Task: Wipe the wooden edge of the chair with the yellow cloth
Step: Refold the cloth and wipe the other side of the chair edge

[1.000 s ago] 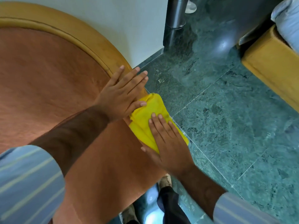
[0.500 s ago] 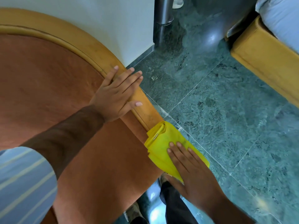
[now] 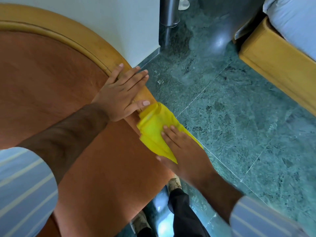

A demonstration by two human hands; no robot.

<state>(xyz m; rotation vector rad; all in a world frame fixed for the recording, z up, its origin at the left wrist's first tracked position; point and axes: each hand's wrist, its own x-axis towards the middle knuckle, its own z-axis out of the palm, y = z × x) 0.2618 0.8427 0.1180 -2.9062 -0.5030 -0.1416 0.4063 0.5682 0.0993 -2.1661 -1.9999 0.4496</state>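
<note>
The chair has a curved light wooden edge (image 3: 89,42) around rust-orange upholstery (image 3: 42,86). My left hand (image 3: 119,93) lies flat, fingers spread, across the wooden edge and the upholstery, holding nothing. Just below its thumb the folded yellow cloth (image 3: 152,127) drapes over the edge. My right hand (image 3: 184,151) presses on the cloth from the near side, fingers flat on it and thumb at the cloth's lower corner. The wood under the cloth is hidden.
A white wall (image 3: 119,23) stands right behind the chair. Green marble floor (image 3: 239,125) spreads to the right, with a metal post (image 3: 169,12) at the top and a yellow-framed bed (image 3: 273,62) at the upper right. My shoes and dark trouser legs (image 3: 179,211) are below.
My right hand slid the cloth down along the wooden edge, then back up until it sits just under my left thumb. My left hand stayed put.
</note>
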